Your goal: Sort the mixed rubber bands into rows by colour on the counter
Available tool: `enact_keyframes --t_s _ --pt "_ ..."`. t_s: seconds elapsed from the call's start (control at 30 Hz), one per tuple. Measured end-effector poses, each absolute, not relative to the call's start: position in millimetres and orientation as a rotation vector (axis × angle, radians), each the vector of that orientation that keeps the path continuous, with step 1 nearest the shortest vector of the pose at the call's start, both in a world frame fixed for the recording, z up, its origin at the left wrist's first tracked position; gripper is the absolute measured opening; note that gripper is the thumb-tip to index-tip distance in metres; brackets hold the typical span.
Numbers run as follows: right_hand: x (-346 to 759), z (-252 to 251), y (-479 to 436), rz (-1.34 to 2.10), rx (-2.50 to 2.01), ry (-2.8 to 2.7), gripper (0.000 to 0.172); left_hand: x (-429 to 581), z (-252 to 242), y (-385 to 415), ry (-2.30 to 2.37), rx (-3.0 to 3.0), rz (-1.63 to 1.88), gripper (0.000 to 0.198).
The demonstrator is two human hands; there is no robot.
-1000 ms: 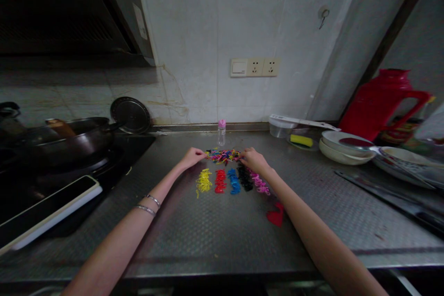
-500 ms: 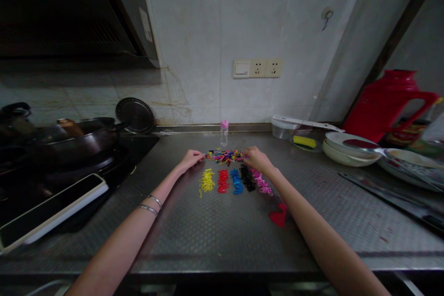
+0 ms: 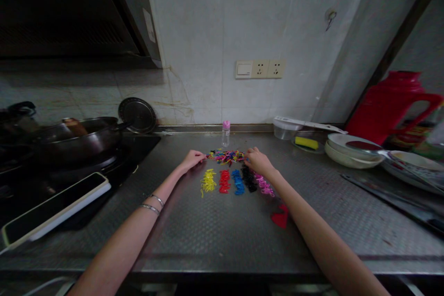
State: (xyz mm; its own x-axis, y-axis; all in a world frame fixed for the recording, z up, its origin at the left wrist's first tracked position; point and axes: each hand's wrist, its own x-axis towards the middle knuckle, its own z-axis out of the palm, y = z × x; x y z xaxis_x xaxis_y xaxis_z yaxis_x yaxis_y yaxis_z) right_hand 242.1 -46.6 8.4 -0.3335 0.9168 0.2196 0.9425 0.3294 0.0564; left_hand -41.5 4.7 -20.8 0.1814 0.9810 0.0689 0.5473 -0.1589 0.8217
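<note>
A mixed heap of small coloured elastic bands lies on the steel counter. My left hand rests at its left end, fingers curled and pinching at the heap. My right hand is at its right end, fingers curled on the bands. Nearer to me lie sorted piles: yellow, red, blue, black and pink. A red heart-shaped piece lies by my right forearm. A small clear bottle with a pink cap stands behind the heap.
A dark wok and a round lid are on the stove at the left, with a phone near its front edge. At the right stand a red jug, stacked white bowls, a clear tub and a yellow sponge.
Both hands stay at the ends of the mixed heap, fingers shifting slightly. The view has drifted a little to the left.
</note>
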Motion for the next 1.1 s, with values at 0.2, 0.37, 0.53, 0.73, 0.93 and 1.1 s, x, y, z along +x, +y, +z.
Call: enact_keyframes --t_s 0.2,0.37,0.53,0.73,0.93,1.1 --pt "254.4 15.0 -38.3 -0.047 -1.609 -2.378 0.019 -41.8 -22.1 5.9 1.424 1.799 0.844 0.035" --pt "264.9 14.2 -29.1 0.145 -1.547 -2.402 0.017 -40.7 -21.4 3.4 1.448 1.814 0.840 0.035" --pt "269.9 12.5 -26.5 0.275 -1.498 -2.429 0.017 -38.5 -17.7 0.7 1.497 1.821 0.840 0.034" --pt "270.3 17.5 -30.0 0.208 -1.520 -2.357 0.019 -17.9 -1.1 -4.3 1.417 2.051 0.917 0.027" --pt "262.6 18.7 -36.1 0.176 -1.556 -2.352 0.020 23.2 7.7 -6.4 1.273 2.461 0.667 0.029" --pt "258.6 15.8 -35.4 0.153 -1.573 -2.362 0.021 38.7 4.3 -6.2 1.335 2.595 0.490 0.027"
